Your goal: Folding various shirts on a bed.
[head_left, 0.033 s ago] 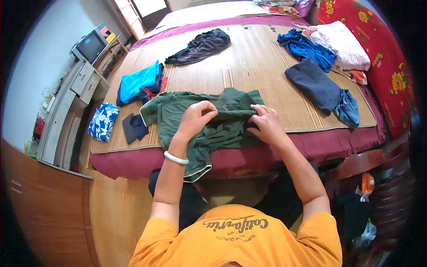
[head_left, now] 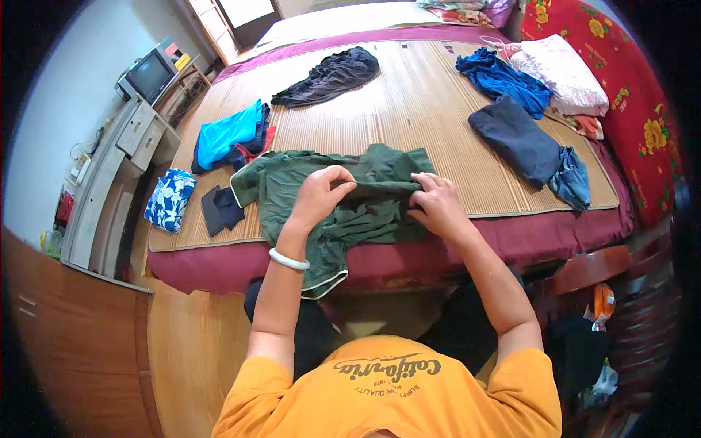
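Note:
A dark green short-sleeved shirt [head_left: 369, 215] with white-edged sleeves lies rumpled along the near side of the bed, one sleeve drooping over the edge. My left hand [head_left: 321, 196] pinches a raised fold of it between thumb and fingers; a pale bangle circles that wrist. Farther right along the same fold, my right hand [head_left: 439, 206] grips the cloth with thumb and fingers. The fold stretches between both hands. Left of the shirt are small dark folded cloths [head_left: 221, 210], a blue-and-white floral folded garment [head_left: 170, 200] and a bright blue folded garment [head_left: 228, 134].
A woven mat [head_left: 416, 95] covers the bed over a maroon sheet [head_left: 504, 244]. Farther off lie a crumpled black garment [head_left: 328, 77], a blue garment [head_left: 504, 79], dark folded trousers [head_left: 515, 139] and a pale folded quilt [head_left: 562, 73]. A wooden chair [head_left: 591, 270] stands at right.

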Tool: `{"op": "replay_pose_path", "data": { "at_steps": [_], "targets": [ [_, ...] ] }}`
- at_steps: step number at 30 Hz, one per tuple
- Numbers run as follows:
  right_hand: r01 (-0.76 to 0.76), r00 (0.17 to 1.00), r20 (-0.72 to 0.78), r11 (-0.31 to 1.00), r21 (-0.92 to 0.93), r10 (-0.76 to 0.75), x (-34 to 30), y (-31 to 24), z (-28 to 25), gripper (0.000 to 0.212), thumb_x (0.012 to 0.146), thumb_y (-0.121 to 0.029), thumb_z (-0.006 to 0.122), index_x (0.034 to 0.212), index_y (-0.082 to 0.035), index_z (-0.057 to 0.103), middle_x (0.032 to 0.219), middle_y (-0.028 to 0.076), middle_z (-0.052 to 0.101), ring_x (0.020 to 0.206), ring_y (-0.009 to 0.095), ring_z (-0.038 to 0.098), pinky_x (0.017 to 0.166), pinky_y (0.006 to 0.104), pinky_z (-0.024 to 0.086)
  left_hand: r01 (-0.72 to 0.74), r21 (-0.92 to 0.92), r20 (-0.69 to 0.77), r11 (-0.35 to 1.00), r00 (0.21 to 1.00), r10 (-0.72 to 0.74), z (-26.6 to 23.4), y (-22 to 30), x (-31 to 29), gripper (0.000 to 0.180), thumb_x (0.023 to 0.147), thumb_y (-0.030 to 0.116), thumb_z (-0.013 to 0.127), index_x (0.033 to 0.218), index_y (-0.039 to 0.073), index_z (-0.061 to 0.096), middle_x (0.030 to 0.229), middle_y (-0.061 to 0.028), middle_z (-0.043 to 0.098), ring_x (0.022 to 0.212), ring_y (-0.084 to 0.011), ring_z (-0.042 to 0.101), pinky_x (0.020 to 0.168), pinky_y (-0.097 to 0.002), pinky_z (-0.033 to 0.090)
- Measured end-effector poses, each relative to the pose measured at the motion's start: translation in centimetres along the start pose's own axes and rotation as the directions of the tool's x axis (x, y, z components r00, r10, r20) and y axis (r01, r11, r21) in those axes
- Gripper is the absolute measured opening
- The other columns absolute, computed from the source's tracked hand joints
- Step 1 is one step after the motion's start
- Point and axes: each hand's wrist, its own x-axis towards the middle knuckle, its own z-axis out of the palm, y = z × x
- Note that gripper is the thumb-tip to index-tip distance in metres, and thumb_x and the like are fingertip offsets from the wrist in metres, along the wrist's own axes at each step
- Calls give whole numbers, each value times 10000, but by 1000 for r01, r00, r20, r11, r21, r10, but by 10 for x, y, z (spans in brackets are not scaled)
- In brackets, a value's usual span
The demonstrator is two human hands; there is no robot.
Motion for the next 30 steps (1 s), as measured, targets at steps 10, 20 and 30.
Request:
{"op": "replay_pose_path", "data": {
  "at_steps": [10, 20, 30],
  "targets": [
    [43, 962, 212, 859, 511, -174, 0, 21, -42, 131, 777, -161, 779, 808, -74, 687, 1391, 145, 545, 1345, 350, 429, 1084, 454, 378, -72, 411, -284, 909, 937, 202, -12, 11, -29, 121, 859, 168, 706, 868, 59, 654, 774, -83, 629, 654, -174, 594, 606, -310, 472],
    [-159, 853, 508, 865, 476, -123, -5, 40, -61, 122, 771, -170, 795, 784, -90, 702, 1390, 152, 538, 1323, 322, 442, 1081, 419, 371, 134, 208, -176, 969, 980, -97, 24, -3, -82, 385, 770, 115, 795, 1076, 43, 573, 864, -63, 633, 771, -166, 607, 706, -308, 515],
    [73, 997, -67, 905, 419, -49, 13, 2, -40, 145, 811, -132, 734, 912, -53, 665, 1110, 178, 664, 1076, 368, 620, 928, 426, 497, -304, 159, -43, 939, 948, 314, 19, -8, -110, 113, 662, -14, 648, 739, 69, 643, 781, -60, 650, 810, -263, 611, 785, -370, 477]
  ]
}}
